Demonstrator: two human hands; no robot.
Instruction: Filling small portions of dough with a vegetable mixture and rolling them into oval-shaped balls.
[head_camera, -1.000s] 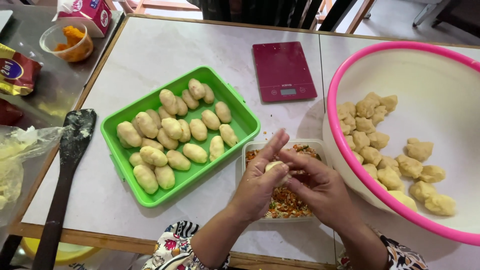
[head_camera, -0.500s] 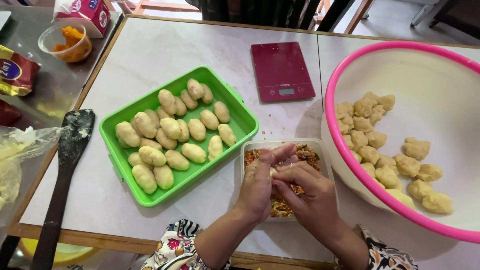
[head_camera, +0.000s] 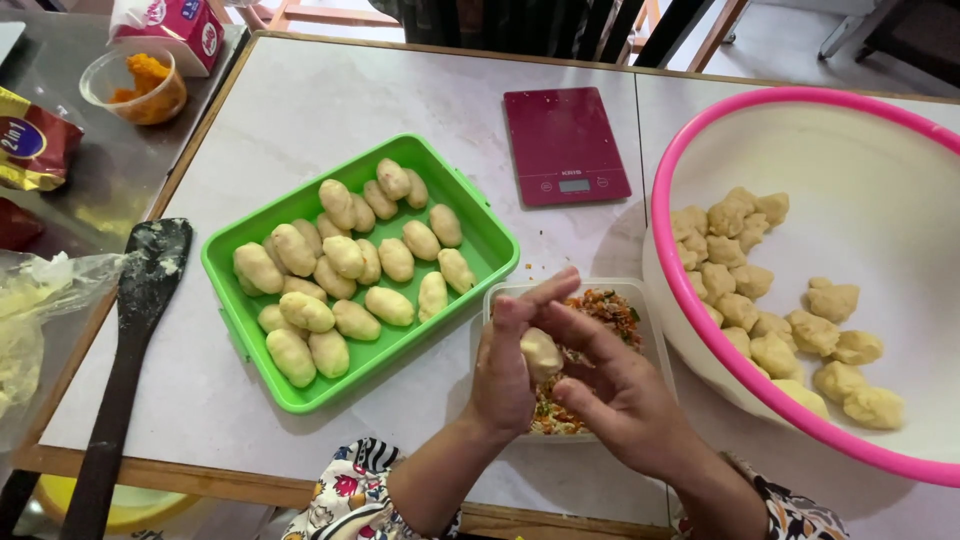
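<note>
My left hand (head_camera: 510, 365) and my right hand (head_camera: 615, 385) are cupped together around one pale dough piece (head_camera: 541, 352), held just above a clear rectangular container (head_camera: 640, 300) of chopped orange, green and white filling. To the left, a green tray (head_camera: 480, 215) holds several shaped oval dough pieces (head_camera: 345, 255) in rows. On the right, a large white basin with a pink rim (head_camera: 700, 130) holds several rough dough lumps (head_camera: 760, 290).
A dark red kitchen scale (head_camera: 565, 145) lies behind the container. A black spatula (head_camera: 135, 330) dusted with flour lies at the table's left edge. Farther left are a plastic bag (head_camera: 40, 310), a cup of orange powder (head_camera: 140, 85), a carton (head_camera: 170, 25) and a packet (head_camera: 35, 140).
My hands have closed together around the dough piece over the filling container, and both have shifted slightly toward me.
</note>
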